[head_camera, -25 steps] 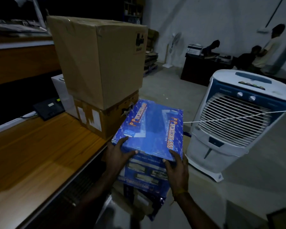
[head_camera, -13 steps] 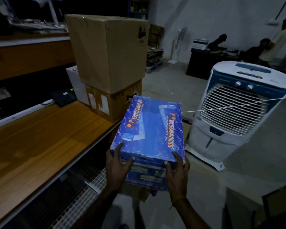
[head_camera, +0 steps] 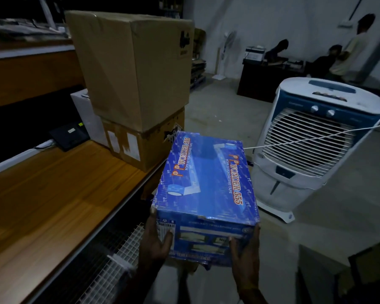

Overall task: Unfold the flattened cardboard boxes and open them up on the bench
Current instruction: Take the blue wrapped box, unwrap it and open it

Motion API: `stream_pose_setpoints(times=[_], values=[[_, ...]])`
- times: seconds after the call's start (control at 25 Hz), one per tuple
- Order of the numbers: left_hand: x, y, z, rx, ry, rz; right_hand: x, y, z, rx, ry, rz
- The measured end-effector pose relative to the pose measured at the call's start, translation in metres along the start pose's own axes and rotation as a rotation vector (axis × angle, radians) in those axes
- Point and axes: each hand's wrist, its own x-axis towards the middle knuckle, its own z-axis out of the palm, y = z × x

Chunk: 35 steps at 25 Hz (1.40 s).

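A blue box [head_camera: 204,189] printed "Wonder 555" sits in the air in front of the person, just off the right edge of the wooden bench [head_camera: 53,194], carried between both hands at its near end. The left hand [head_camera: 156,240] clasps the near left corner: its thumb lies on the near face beside a barcode label, and the rest of the fingers go round the left side and under, out of sight. The right hand [head_camera: 244,253] grasps the near right corner, thumb pressed on the near face, fingers wrapped round the right side. The box's long top face runs away from the hands toward the far side, tilted slightly up.

On the bench, far of the blue box, a large brown carton [head_camera: 132,66] stands on a smaller brown carton [head_camera: 143,143], with a white box [head_camera: 86,115] and a dark flat device [head_camera: 68,134] to their left. To the right on the floor stands a white air cooler [head_camera: 312,145] with a thin white cord [head_camera: 312,139] across its grille. Below the bench edge a white wire grid [head_camera: 119,262] shows. Far right, people gather at a dark desk [head_camera: 263,82].
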Motion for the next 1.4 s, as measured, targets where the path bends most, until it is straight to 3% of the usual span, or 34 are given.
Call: stream_pose_setpoints(times=[0.2, 0.32, 0.6, 0.72, 0.92, 1.08, 1.28, 1.4], values=[[0.044, -0.024, 0.024, 0.07, -0.133, -0.019, 0.037, -0.004, 0.033, -0.077, 0.04, -0.05], [0.064, -0.062, 0.04, 0.136, -0.244, 0.121, 0.063, 0.004, 0.054, -0.179, 0.052, -0.104], [0.088, -0.113, 0.049, 0.173, -0.363, 0.32, 0.079, 0.055, 0.086, -0.263, -0.081, -0.034], [0.085, -0.117, 0.049, 0.238, -0.417, 0.296, 0.072, 0.07, 0.087, -0.278, -0.143, -0.063], [0.074, -0.106, 0.044, 0.27, -0.368, 0.281, 0.06, 0.073, 0.077, -0.266, -0.18, -0.157], [0.013, -0.071, 0.025, 0.363, -0.264, 0.245, 0.006, 0.08, 0.038, -0.463, -0.24, -0.267], [-0.07, -0.031, -0.019, 0.504, -0.21, 0.307, -0.067, 0.074, -0.034, -0.573, -0.248, -0.443], [-0.087, -0.017, -0.04, 0.49, -0.21, 0.473, -0.074, 0.045, -0.063, -0.488, -0.263, -0.543]])
